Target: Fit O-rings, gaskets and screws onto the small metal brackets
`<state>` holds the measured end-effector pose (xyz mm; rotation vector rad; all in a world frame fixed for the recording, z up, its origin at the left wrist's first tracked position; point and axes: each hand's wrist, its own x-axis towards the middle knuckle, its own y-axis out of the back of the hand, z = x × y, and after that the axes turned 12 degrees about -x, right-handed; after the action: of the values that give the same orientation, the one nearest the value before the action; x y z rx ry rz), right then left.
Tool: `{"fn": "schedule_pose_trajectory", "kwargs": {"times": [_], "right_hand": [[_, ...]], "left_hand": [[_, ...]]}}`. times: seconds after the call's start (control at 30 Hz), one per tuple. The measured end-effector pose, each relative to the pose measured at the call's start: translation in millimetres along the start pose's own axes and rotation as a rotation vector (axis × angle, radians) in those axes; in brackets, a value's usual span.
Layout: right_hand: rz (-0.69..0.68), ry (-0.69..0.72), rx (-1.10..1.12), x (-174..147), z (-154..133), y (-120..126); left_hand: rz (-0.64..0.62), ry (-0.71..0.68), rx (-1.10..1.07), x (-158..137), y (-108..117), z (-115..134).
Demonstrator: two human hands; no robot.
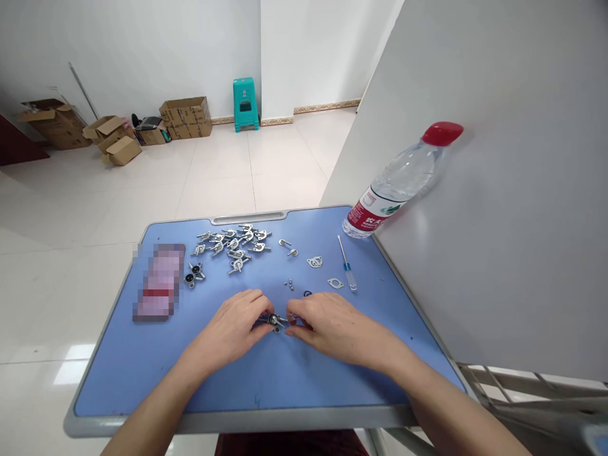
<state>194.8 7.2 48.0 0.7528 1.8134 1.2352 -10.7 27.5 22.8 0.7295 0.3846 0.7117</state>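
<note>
My left hand pinches a small metal valve-like fitting with a dark round middle, low over the front half of the blue table. Facing it from the right, my right hand is closed around what looks like a small screwdriver with a clear handle. Its thin shaft reaches to the fitting; my fingers cover most of the handle. Just beyond my right fingers lies a black ring, partly hidden. Tiny metal pieces rest beyond my hands.
Several metal fittings are heaped at the back; two with black centres lie near a phone. Flat metal plates, another screwdriver and a water bottle are at right, beside a grey panel.
</note>
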Motion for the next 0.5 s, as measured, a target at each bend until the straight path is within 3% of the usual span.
{"fn": "schedule_pose_trajectory", "kwargs": {"times": [0.5], "right_hand": [[0.029, -0.101, -0.031, 9.2, -7.5, 3.6]], "left_hand": [[-0.019, -0.004, -0.006, -0.2, -1.2, -3.1]]}}
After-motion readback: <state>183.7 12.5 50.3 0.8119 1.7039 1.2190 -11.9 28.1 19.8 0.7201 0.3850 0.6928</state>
